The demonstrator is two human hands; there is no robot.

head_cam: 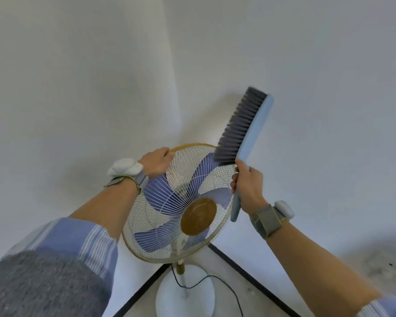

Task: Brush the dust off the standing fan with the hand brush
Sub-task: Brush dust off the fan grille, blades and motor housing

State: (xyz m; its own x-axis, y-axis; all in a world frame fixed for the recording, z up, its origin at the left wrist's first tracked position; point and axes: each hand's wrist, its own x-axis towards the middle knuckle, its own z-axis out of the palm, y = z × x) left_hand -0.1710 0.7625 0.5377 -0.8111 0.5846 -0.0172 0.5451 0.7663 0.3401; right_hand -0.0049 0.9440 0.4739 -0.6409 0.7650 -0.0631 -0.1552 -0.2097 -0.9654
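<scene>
**Head view.** The right hand (247,188) is wrapped fully round the handle of the hand brush (254,131). The brush's long axis rises up and slightly right from that fist, with the grey bristles (237,126) facing left. It is judged light and rigid with soft bristles, so the handle is the place to grip it. The left hand (157,162) curls over the top rim of the standing fan (198,216), whose head lies between the two hands with its grille tilted upward. The wire grille looks thin and springy, so the rim suits bracing.
</scene>
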